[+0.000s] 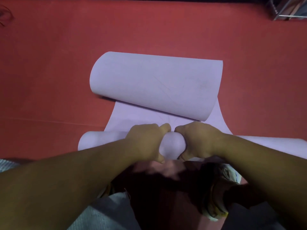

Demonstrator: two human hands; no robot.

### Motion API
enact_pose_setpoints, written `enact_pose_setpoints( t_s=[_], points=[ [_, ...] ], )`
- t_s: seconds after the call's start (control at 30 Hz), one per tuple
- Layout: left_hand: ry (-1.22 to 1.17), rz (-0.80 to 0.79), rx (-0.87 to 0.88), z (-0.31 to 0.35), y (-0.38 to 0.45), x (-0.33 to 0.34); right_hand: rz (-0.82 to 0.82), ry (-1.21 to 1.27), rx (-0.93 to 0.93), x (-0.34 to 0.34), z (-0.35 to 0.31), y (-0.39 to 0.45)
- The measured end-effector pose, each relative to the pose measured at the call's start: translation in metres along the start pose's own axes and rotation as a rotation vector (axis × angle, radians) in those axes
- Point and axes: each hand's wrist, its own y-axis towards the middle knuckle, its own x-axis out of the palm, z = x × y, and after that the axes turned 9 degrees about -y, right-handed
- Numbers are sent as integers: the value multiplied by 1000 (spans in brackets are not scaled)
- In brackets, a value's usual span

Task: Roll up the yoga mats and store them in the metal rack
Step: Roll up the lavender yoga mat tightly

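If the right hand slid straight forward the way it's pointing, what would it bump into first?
Probably the curled-over far end of the lilac mat. The right hand points away from the person, over a flat strip of mat, and that curl lies next in line. Depth is hard to judge.

Both hands cover the middle of the near roll (172, 146); only a short stretch shows between the left hand (146, 141) and the right hand (197, 140). Right of the grip, the roll runs off the frame edge. Below the grip, the lap area (166, 176) is motion-blurred; its contents cannot be told. Far up-right of the grip, the metal rack (285, 9) is cropped by the corner.
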Motion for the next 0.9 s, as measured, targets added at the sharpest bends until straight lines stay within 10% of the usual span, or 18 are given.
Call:
enact_pose_setpoints(
  t_s=[0.9],
  points=[
    [-200,-332,14,-10,14,-21,46,-110,-56,11,-12,-1]
  ],
)
